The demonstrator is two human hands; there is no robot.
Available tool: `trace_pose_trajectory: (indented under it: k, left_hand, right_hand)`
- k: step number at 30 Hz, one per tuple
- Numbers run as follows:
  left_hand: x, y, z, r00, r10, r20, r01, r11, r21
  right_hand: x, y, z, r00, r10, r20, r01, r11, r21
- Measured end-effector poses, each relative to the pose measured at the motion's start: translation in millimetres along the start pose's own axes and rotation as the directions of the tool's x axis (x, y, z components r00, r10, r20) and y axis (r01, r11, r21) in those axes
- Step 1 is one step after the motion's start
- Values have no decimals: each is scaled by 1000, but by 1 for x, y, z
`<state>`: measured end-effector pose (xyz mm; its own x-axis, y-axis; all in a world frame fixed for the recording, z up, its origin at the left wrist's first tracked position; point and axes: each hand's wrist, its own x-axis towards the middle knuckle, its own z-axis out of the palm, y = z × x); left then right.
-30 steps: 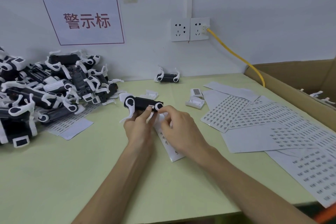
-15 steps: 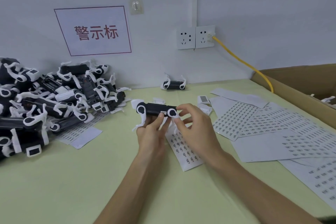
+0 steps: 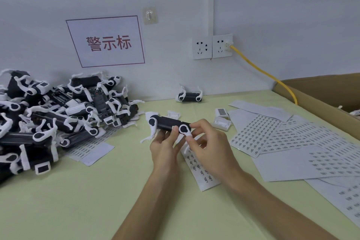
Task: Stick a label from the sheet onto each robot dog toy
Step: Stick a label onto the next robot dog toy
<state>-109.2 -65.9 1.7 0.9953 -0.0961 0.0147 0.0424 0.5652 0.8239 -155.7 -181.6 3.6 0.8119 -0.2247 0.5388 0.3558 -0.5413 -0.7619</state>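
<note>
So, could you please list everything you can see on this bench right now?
Black-and-white robot dog toy: one, held in both hands.
Toy pile: many, black-and-white, far left.
Lone toy: one, by wall.
Narrow label strip: one, white, under hands.
Label sheets: several, white, right.
White plastic clips: at least three, centre.
Cardboard box: one, brown, far right.
Yellow cable: one, plugged into wall socket.
Red-lettered sign: one, wall.
Pale green table: one.
Left hand, right hand: fingers gripping toy.
</note>
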Motion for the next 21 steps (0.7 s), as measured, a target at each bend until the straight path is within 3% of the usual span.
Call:
trace_pose_trajectory:
  k: [10,17,21]
  left_hand:
    - [0,-4,3,998,53,-23,-52,997,55]
    - [1,-4,2,990,130,53,-136,984,114]
    - [0,-3,1,991,132,7,-132,985,108]
  right_hand:
    - [-3,-5,0,1000,-14,25,14,1000,8]
    - [-1,-1,-4,1000,6,1,-6,1000,19]
    - [-3,-1,-2,999,-1,33,1,1000,9]
